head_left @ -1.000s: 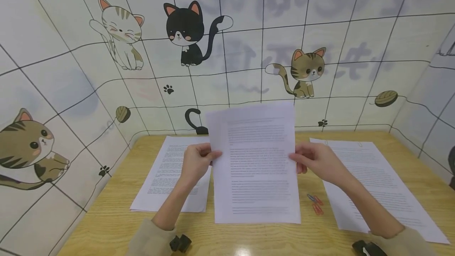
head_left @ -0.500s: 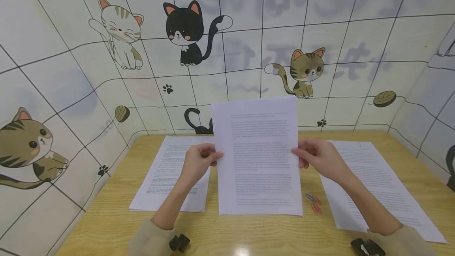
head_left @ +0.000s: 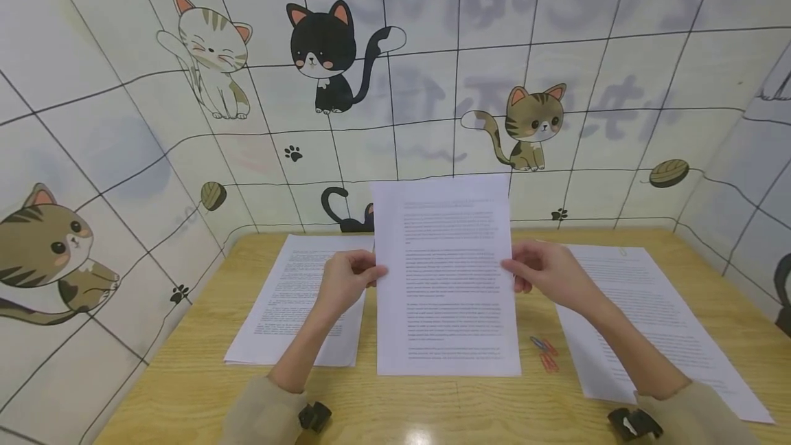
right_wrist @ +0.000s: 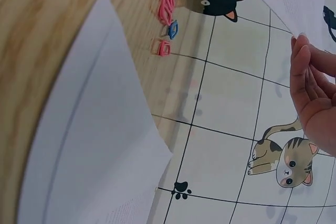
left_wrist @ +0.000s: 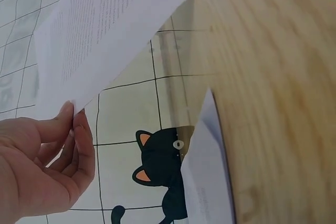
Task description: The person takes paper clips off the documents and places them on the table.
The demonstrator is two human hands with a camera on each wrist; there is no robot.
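White printed paper sheets (head_left: 446, 280) stand upright between both hands; left hand (head_left: 346, 281) pinches the 9 o'clock edge; right hand (head_left: 546, 273) grips the 3 o'clock edge

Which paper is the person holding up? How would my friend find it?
Look at the wooden table in front of the wall with cartoon cats. Two printed papers lie flat on it, the left paper and the right paper. The held paper stands upright between them, pinched at its sides by the left hand and the right hand.
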